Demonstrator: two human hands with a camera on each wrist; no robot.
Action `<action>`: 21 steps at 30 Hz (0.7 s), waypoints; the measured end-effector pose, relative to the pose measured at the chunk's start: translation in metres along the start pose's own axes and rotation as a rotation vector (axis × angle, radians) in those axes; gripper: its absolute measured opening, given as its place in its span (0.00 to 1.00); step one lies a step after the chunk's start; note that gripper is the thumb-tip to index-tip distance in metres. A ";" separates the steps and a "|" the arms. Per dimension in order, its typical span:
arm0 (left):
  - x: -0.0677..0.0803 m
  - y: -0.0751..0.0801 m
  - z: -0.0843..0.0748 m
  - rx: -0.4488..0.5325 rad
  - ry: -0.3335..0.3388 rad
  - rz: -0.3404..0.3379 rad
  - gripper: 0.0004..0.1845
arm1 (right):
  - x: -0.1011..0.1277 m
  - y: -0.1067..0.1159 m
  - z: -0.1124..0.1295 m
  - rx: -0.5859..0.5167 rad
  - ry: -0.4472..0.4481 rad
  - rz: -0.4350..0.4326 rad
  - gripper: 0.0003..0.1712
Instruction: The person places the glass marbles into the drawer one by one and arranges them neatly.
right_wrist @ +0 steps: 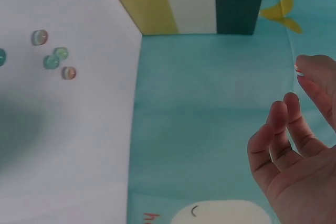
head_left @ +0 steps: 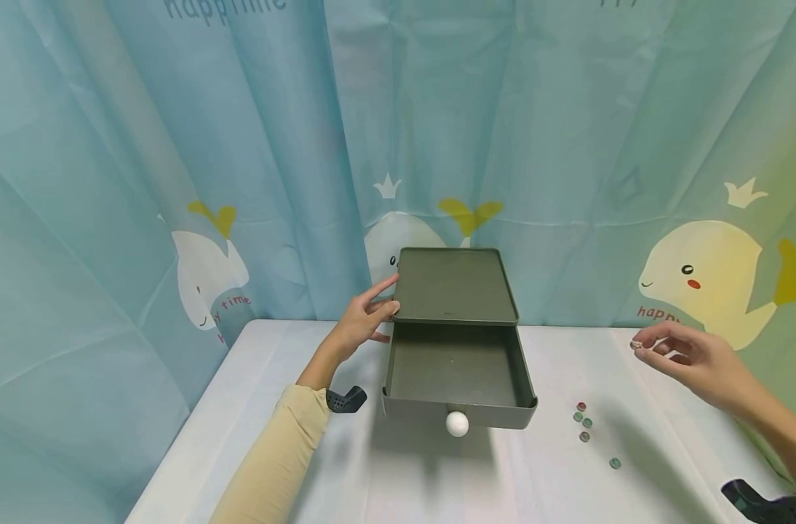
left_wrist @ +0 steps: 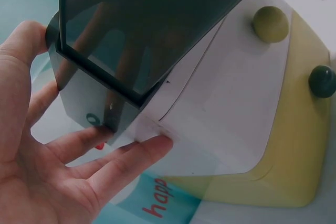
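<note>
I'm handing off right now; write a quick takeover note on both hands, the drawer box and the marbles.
Left hand: open, fingers resting against the left edge of the drawer box, steadying it.
Right hand: raised above the table, pinching one marble at its fingertips.
Drawer: pulled out, nothing visible inside; its white knob faces the person.
Loose marbles: five on the table, right of the drawer.
Done: drawer open, one marble picked up.
Left: likely the held marble and the five loose ones go into the drawer.
</note>
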State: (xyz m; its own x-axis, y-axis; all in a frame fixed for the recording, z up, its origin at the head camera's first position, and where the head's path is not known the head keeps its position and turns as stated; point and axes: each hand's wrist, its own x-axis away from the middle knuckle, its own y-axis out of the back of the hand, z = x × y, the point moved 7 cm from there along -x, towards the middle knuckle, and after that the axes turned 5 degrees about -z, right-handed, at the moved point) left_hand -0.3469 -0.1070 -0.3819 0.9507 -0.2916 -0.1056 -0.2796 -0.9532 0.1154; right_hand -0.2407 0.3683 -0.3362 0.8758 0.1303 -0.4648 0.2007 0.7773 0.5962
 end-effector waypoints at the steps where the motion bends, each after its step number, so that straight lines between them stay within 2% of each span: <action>1: 0.000 0.000 0.000 0.000 0.002 -0.002 0.32 | -0.001 0.001 0.002 0.007 -0.003 0.005 0.12; 5: 0.001 0.000 0.000 0.001 0.006 -0.009 0.32 | -0.006 0.004 0.007 0.020 -0.008 0.033 0.10; 8: 0.001 0.001 0.001 0.001 0.005 -0.012 0.32 | -0.009 0.005 0.009 0.024 -0.026 0.021 0.10; 21: 0.001 0.000 0.001 -0.002 -0.006 -0.010 0.32 | -0.018 -0.001 0.024 0.036 0.047 0.022 0.13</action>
State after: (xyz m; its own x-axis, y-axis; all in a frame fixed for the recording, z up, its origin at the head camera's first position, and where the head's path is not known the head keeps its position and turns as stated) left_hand -0.3463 -0.1077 -0.3826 0.9527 -0.2823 -0.1129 -0.2695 -0.9559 0.1167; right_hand -0.2455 0.3504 -0.3125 0.8589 0.1760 -0.4810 0.1983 0.7516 0.6291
